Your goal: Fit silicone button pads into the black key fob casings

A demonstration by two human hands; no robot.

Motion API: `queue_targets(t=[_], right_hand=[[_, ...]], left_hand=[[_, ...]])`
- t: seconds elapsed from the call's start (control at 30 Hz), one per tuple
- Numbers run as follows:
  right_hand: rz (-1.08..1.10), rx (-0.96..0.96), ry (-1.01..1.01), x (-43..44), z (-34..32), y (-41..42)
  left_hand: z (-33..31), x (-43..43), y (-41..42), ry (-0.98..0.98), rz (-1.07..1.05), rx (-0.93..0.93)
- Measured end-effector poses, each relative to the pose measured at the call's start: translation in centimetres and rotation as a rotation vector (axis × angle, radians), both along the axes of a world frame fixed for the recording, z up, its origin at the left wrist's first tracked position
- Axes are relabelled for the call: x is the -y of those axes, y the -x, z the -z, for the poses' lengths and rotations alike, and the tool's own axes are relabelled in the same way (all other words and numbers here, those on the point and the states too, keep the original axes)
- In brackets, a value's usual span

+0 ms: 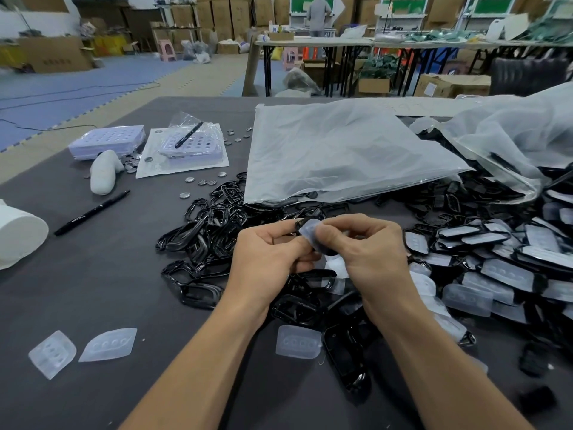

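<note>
Above the middle of the table my left hand (273, 252) and my right hand (366, 246) meet around one black key fob casing (322, 250). A translucent silicone button pad (310, 232) lies on the casing between my thumbs. Both hands pinch the pair, and my fingers hide most of the casing. A heap of empty black casings (210, 231) spreads left of and under my hands. Casings with pads in them (496, 265) pile up at the right. Loose pads lie near the front: two at the left (108, 344) and one by my right forearm (298, 341).
A large white plastic bag (341, 150) lies behind the heap, another (511, 135) at the right. Button-cell trays (107, 141), scattered coin cells (201, 181), a black marker (93, 212) and a white roll (18, 234) occupy the left side of the dark table (93, 280).
</note>
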State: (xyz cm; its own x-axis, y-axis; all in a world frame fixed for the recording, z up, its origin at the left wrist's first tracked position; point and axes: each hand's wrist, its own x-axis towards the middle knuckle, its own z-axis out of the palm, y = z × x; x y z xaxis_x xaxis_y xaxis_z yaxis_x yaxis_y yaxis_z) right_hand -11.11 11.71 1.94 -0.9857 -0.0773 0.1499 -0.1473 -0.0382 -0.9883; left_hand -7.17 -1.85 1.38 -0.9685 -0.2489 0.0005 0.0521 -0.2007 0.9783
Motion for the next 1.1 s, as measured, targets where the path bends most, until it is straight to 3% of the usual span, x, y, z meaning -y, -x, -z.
queue_targets(t=[0.37,1.1], right_hand=[[0.187,-0.167,-0.188,0.5,0.6,-0.6],[0.262,-0.201,-0.275,1.1,0.8,-0.9]], left_hand=[[0.4,0.0,0.2,0.008,0.013,-0.029],[0.1,-0.2,0.2,0.058,-0.077,-0.025]])
